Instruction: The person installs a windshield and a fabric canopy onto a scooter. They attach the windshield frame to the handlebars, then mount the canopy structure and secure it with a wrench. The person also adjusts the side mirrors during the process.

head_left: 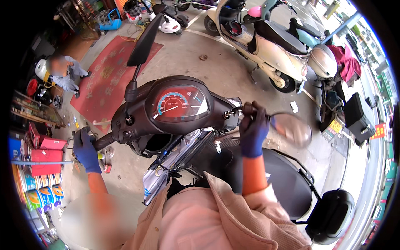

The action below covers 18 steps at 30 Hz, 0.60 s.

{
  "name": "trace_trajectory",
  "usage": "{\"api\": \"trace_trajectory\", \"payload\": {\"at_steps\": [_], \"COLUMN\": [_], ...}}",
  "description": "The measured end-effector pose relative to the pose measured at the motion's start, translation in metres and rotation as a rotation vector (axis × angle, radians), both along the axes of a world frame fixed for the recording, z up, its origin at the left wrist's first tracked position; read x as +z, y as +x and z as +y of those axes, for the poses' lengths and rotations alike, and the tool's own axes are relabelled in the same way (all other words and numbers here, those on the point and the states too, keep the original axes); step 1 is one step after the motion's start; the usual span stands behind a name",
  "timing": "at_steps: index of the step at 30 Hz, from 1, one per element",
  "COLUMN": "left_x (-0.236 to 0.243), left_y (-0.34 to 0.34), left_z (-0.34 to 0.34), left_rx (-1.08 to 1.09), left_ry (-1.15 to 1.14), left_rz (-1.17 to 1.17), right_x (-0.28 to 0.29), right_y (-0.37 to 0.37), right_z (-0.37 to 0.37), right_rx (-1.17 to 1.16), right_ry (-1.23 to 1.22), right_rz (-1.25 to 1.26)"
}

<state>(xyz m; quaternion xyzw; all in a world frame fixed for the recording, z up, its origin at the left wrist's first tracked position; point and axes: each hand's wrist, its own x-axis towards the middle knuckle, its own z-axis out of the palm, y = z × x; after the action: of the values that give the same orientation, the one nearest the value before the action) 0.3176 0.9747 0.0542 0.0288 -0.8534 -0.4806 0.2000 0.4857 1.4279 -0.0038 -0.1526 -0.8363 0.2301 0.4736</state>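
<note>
**Blue-gloved right hand [253, 137] holds the thin black mirror stem [236, 109]**

The right fingers seem clenched around the stem, just beyond its handlebar mount; the oval, dark-backed right mirror [292, 130] hangs outward of them, its glass tilted. The blue-gloved left hand [86, 153] appears curled over the outer end of the black rubber handlebar grip [104, 142].

Between both sets of fingers sits the rounded dark cowl [143, 110] with its red-faced instrument dial [175, 104]. Inward of and above the left fingers, the tall black left mirror [146, 41] stands upright. Below the right fingers lies the long black seat [281, 183]; well beyond them stands a cream scooter [266, 39].

The step in hand looks like positioning the right mirror; the next move probably calls for a steady left hold while the right fingers turn the stem.

The right mirror is motion-blurred, the right hand hides part of its stem, and the left fingertips' exact contact is hard to make out.
</note>
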Motion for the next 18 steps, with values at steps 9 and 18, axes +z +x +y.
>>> {"api": "trace_trajectory", "payload": {"at_steps": [9,18], "left_x": [-0.009,-0.008], "left_y": [0.001,0.002], "left_z": [-0.003,-0.004], "left_rx": [0.030,-0.014], "left_ry": [0.086,0.074], "left_rz": [0.008,0.007], "right_x": [0.061,0.076], "right_y": [-0.078,-0.097], "right_z": [0.076,0.090], "right_rx": [0.591,0.937], "right_ry": [-1.164,-0.967], "right_rz": [-0.689,-0.951]}}
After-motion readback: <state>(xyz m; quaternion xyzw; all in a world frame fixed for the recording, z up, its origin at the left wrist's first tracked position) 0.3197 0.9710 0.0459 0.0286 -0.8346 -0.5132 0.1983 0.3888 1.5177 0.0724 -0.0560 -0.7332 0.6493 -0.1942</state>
